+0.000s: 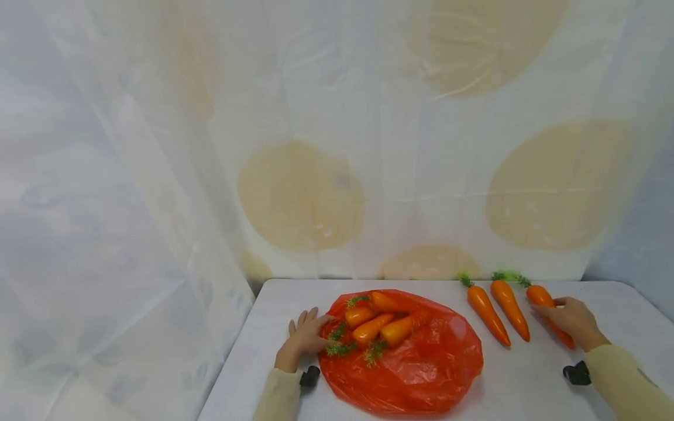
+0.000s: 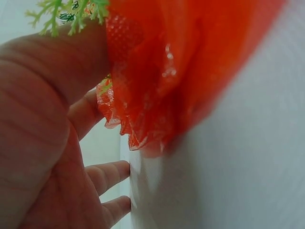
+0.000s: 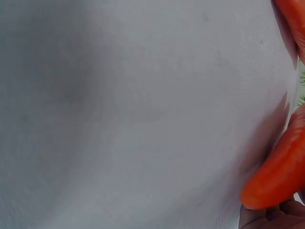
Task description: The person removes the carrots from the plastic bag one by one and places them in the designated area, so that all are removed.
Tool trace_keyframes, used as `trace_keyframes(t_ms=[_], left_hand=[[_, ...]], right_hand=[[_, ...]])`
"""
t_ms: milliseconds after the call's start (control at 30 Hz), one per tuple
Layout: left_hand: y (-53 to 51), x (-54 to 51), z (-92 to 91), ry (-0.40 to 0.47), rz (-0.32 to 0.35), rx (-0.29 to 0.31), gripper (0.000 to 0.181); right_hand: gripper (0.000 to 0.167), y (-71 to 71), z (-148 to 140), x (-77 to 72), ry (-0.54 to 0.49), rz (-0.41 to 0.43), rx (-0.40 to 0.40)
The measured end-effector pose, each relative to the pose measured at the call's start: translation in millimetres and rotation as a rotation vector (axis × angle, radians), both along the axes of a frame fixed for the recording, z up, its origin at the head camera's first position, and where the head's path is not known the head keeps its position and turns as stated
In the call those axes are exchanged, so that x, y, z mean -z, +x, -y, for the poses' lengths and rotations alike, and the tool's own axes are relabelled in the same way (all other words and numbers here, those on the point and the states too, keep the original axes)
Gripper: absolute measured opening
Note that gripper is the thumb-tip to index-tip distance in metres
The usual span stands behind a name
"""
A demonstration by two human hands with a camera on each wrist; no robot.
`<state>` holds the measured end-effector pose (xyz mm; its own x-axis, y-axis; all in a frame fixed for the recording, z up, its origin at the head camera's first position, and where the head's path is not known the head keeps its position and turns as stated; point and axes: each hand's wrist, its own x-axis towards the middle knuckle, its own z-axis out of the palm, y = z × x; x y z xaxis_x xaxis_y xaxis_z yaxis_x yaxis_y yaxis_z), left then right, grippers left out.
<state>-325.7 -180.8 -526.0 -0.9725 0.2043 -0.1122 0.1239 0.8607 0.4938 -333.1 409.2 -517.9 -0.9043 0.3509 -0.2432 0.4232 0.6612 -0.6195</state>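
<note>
"Gripped between the thumb and fingers of the right hand [image 1: 575,320] is an orange carrot [image 1: 540,295], outermost of three at the far right of a white table [image 1: 526,392]."

"And is it held clear of the surface?"

"That cannot be told; its tapered end is seen beyond the fingers in the right wrist view, above a shadow."

"How might it be expected to handle?"

"By its gloss, it is judged to be an imitation: light, stiff, hard to bruise, a little slippery. It is best held around the thick upper body, as the slim tip could be rolled out of the fingers and the feathery greens [image 1: 523,281] might be pulled loose."

"What is touched by the left hand [image 1: 303,342]?"

"The rim of a red plastic bag [image 1: 421,380], on which four carrots [image 1: 372,330] can be counted. Its outer fingers are spread; whether the film is pinched by thumb and forefinger is not shown. Soft and crumpled, it would probably be dragged easily, so its edge is best steadied."

"And the two carrots [image 1: 488,316] between?"

"Untouched, laid side by side."
</note>
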Motion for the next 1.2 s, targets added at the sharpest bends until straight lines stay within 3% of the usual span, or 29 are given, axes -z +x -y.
trace_keyframes(t_ms=[267, 567, 900, 1200], left_hand=[[-0.1, 1.3, 0.2, -0.014, -0.013, 0.011, 0.063], [2.1, 1.2, 0.9, -0.003, -0.002, 0.011, 0.062], [-2.1, 0.1, 1.3, -0.012, 0.014, -0.004, 0.061], [-2.2, 1.4, -0.3, -0.01, 0.026, -0.005, 0.06]], right_hand=[[0.095, 0.8, 0.7, 0.3, 0.005, 0.002, -0.046], [0.094, 2.2, 3.6, -4.1, 0.002, 0.026, -0.022], [0.102, -4.0, 0.3, -4.0, -0.005, 0.024, -0.04], [0.11, -0.7, -2.3, 1.1, 0.021, 0.025, -0.072]])
